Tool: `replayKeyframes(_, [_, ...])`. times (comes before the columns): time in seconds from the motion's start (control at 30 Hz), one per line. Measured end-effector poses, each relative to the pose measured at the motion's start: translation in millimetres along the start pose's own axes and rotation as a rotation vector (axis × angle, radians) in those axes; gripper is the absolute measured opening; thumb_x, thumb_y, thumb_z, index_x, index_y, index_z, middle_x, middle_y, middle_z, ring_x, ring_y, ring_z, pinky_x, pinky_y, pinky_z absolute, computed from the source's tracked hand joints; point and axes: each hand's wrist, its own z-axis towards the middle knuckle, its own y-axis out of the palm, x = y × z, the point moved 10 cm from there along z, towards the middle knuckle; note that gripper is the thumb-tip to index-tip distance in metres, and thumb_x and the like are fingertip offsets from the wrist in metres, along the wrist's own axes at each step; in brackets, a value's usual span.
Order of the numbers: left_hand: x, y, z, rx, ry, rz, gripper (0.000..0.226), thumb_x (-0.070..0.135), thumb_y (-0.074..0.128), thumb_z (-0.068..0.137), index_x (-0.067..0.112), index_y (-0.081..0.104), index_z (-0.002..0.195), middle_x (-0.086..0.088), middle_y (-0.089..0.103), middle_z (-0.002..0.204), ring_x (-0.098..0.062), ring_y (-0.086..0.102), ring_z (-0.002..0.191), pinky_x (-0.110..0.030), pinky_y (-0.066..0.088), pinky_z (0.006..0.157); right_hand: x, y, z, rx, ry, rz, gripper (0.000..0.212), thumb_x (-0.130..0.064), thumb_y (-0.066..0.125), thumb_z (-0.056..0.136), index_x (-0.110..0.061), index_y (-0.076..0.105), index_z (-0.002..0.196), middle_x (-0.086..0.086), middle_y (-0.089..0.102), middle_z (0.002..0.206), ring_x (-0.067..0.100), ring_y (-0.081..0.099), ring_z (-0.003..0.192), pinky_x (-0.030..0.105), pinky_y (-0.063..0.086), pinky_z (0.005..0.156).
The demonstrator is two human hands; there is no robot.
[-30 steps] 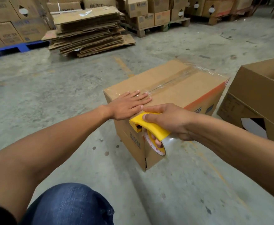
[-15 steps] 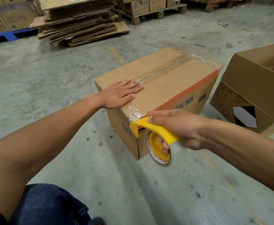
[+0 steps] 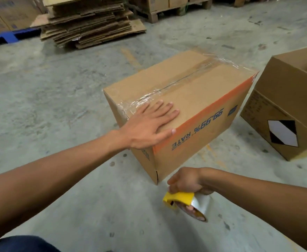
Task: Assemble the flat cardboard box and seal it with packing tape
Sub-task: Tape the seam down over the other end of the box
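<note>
Brown cardboard, grey floor, a few bright accents

The box (image 3: 194,91) is showing plain brown, with an orange band (image 3: 203,115) running along its top edge and blue lettering (image 3: 198,131) beneath it; clear tape (image 3: 167,86) is glinting along its seam. At 5 o'clock, the dispenser (image 3: 178,197) is showing yellow around a shiny clear roll. At 3 o'clock, a second brown box (image 3: 283,99) is bearing a black-and-white diamond (image 3: 283,135). A blue pallet (image 3: 5,37) is lying at 10 o'clock on the mottled grey floor (image 3: 58,88).

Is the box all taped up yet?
Nearly. The cardboard box is folded, with clear tape along its top seam. The left hand rests flat on top; the right hand holds the yellow tape dispenser off the box. Other seams aren't visible.
</note>
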Motion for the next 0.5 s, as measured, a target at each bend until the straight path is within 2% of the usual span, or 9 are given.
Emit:
replayKeyframes(0.07, [2,2,0,-0.016,-0.012,0.048,0.069,0.065,0.008,0.093,0.035,-0.006,0.154,0.005,-0.009,0.163,-0.017,-0.012,0.149,-0.044,-0.009,0.120,6,-3,14,-0.024,0.008,-0.016,0.042,-0.023,0.060,0.094,-0.003,0.060,0.131,0.010,0.060,0.134,0.028,0.060,0.118,0.043,0.047,0.102])
replayKeyframes(0.13, [0,5,2,-0.059,-0.042,0.092,0.068,0.061,0.010,0.096,0.031,-0.010,0.154,0.002,-0.013,0.163,-0.020,-0.014,0.149,-0.047,-0.008,0.120,12,-6,27,-0.005,-0.013,-0.038,0.040,-0.022,0.060,0.094,-0.006,0.061,0.131,0.009,0.061,0.133,0.025,0.062,0.114,0.035,0.051,0.096])
replayKeyframes(0.23, [5,12,2,-0.114,-0.063,0.113,0.067,0.057,0.011,0.098,0.027,-0.013,0.154,0.000,-0.017,0.162,-0.023,-0.017,0.149,-0.051,-0.006,0.120,28,0,39,-0.025,-0.024,-0.099,0.041,-0.026,0.060,0.093,-0.016,0.060,0.133,0.007,0.061,0.135,0.024,0.060,0.119,0.027,0.049,0.087])
replayKeyframes(0.37, [9,8,-5,-0.062,0.059,0.124,0.068,0.054,0.015,0.099,0.026,-0.013,0.154,0.001,-0.018,0.162,-0.019,-0.020,0.148,-0.049,-0.006,0.120,43,5,43,-0.030,-0.063,-0.199,0.054,-0.034,0.057,0.095,-0.020,0.045,0.146,0.001,0.048,0.145,0.020,0.052,0.117,0.027,0.044,0.096])
replayKeyframes(0.43, [16,7,-9,-0.013,0.170,0.132,0.065,0.049,0.019,0.101,0.025,-0.007,0.155,0.003,-0.013,0.163,-0.018,-0.017,0.149,-0.050,-0.002,0.120,46,4,45,-0.015,-0.116,-0.328,0.060,-0.037,0.053,0.095,-0.028,0.034,0.152,0.004,0.039,0.154,0.024,0.045,0.132,0.031,0.039,0.105])
replayKeyframes(0.5, [21,7,-12,0.015,0.244,0.142,0.064,0.044,0.026,0.102,0.023,0.000,0.156,0.003,-0.006,0.164,-0.018,-0.011,0.150,-0.050,0.002,0.120,51,13,44,-0.051,-0.155,-0.451,0.066,-0.036,0.048,0.096,-0.037,0.019,0.155,0.008,0.033,0.156,0.029,0.037,0.138,0.033,0.035,0.107])
